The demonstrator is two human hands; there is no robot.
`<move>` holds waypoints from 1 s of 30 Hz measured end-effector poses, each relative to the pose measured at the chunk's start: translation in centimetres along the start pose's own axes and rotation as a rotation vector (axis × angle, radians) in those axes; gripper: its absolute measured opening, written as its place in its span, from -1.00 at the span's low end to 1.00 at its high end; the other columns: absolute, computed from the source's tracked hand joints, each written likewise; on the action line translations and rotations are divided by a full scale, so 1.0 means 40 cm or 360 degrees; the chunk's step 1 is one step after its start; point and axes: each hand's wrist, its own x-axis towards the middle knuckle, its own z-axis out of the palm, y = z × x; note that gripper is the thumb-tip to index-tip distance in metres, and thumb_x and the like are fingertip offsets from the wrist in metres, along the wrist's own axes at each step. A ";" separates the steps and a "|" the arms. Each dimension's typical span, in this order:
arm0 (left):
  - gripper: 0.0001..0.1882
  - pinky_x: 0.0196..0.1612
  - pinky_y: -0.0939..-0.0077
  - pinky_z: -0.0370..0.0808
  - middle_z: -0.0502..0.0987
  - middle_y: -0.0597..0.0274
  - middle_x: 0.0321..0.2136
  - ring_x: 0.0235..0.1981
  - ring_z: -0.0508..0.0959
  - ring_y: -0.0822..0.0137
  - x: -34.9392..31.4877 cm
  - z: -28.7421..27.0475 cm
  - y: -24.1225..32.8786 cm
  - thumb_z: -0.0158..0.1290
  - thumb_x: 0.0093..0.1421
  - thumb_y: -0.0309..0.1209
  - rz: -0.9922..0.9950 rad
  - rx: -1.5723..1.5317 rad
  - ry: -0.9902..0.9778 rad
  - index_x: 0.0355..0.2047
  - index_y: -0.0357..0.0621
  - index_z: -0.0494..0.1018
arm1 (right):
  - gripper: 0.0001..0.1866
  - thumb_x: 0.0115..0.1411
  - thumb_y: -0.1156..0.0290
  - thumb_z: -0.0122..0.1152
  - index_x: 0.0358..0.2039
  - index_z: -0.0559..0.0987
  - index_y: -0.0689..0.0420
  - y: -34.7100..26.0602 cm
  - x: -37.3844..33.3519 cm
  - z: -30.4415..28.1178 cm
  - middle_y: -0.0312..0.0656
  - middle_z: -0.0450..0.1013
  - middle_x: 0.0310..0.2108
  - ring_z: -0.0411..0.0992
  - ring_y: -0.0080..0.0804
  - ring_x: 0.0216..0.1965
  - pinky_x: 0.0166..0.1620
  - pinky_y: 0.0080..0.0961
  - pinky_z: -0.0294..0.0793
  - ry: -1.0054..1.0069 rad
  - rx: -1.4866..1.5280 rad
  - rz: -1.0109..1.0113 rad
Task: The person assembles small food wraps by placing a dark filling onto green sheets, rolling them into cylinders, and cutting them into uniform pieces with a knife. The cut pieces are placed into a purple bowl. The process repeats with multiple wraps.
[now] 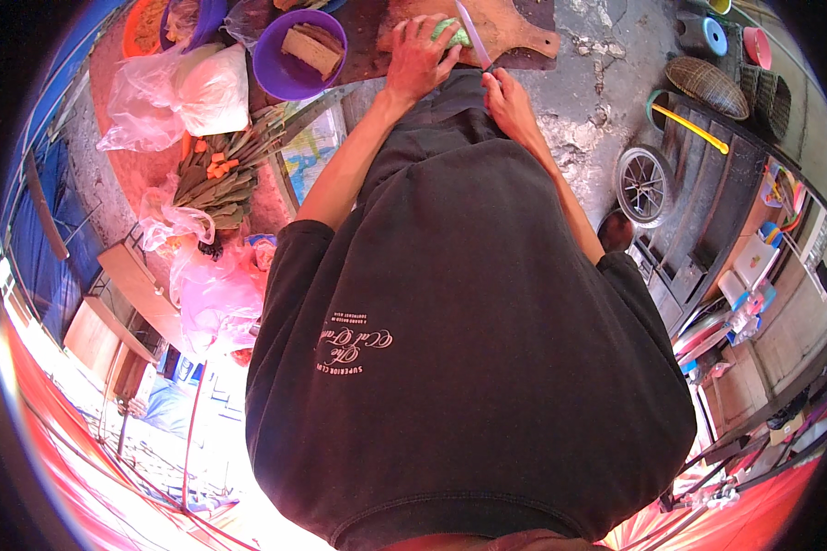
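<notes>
At the top of the head view a wooden cutting board (516,33) with a rounded handle lies on a dark surface. My left hand (419,57) presses on a pale green vegetable (456,35) on the board, its fingers curved over it; its exact kind is hard to make out. The knife (474,35) is in my right hand (511,101), fingers wrapped round its handle. Its blade points away from me, close beside the vegetable's right side. The picture's upper edge cuts off part of the board.
Left of the board stands a purple basin (300,53) with a brownish block-like piece inside. Further left are a filled white plastic bag (213,90), stacked brown leaves (219,188) and orange pieces (221,165). At right are a spoked wheel (644,186) and a woven basket (706,87).
</notes>
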 end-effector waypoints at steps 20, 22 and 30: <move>-0.45 0.29 -0.01 0.26 0.48 0.21 0.21 0.23 0.41 0.08 -0.001 -0.002 0.009 0.21 0.31 -0.20 0.0025 0.0118 -0.0087 0.33 0.31 0.52 | -0.63 0.56 0.16 0.01 -0.20 0.47 0.26 -0.023 0.013 -0.003 0.08 0.58 -0.49 0.63 0.03 -0.39 -0.23 -0.08 0.52 -0.0112 -0.0150 -0.0004; -0.45 0.29 -0.04 0.26 0.47 0.21 0.21 0.23 0.41 0.07 -0.001 0.002 0.013 0.21 0.31 -0.21 0.0021 0.0129 -0.0076 0.32 0.33 0.52 | -0.64 0.56 0.17 0.02 -0.20 0.47 0.26 -0.031 0.012 -0.004 0.10 0.59 -0.49 0.64 0.08 -0.37 -0.22 -0.05 0.52 -0.0119 -0.0150 -0.0004; -0.36 0.31 -0.06 0.22 0.44 0.21 0.23 0.24 0.39 0.06 0.002 -0.004 0.022 0.27 0.22 -0.05 -0.0006 0.0118 -0.0123 0.33 0.29 0.51 | -0.63 0.54 0.17 0.04 -0.21 0.50 0.28 -0.066 0.007 -0.009 0.13 0.60 -0.48 0.67 0.11 -0.33 -0.18 -0.04 0.53 -0.0126 -0.0117 0.0111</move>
